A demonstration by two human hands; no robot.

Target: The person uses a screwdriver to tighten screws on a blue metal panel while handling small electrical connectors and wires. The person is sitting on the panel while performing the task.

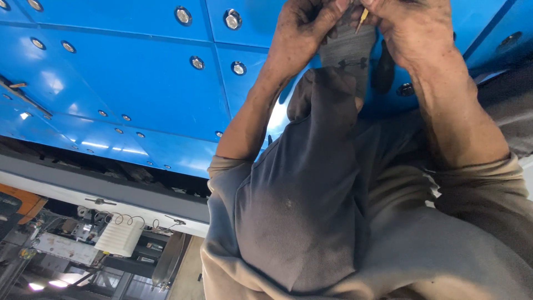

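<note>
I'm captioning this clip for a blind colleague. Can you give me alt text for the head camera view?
Two bare hands, left hand and right hand, pinch a grey fabric piece and a thin yellowish pin-like tool at the frame's top. Behind them lies a glossy blue panel studded with round metal fasteners; grey-sleeved arms fill the foreground.

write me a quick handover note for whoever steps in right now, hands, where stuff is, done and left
Left hand: raised at the top edge of the view, fingers pinched on the grey cloth.
Right hand: raised beside it, fingertips on a thin yellow-tipped pin at the top of the cloth.
Things: the cloth hangs between both hands in front of the blue panel, which carries rows of round metal fasteners. A metal spring lies on the workbench at lower left.
Done: cloth and pin are in hand, held together.
Left: whatever the pin does at the cloth is unfinished; the contact point is cut off by the frame.
</note>
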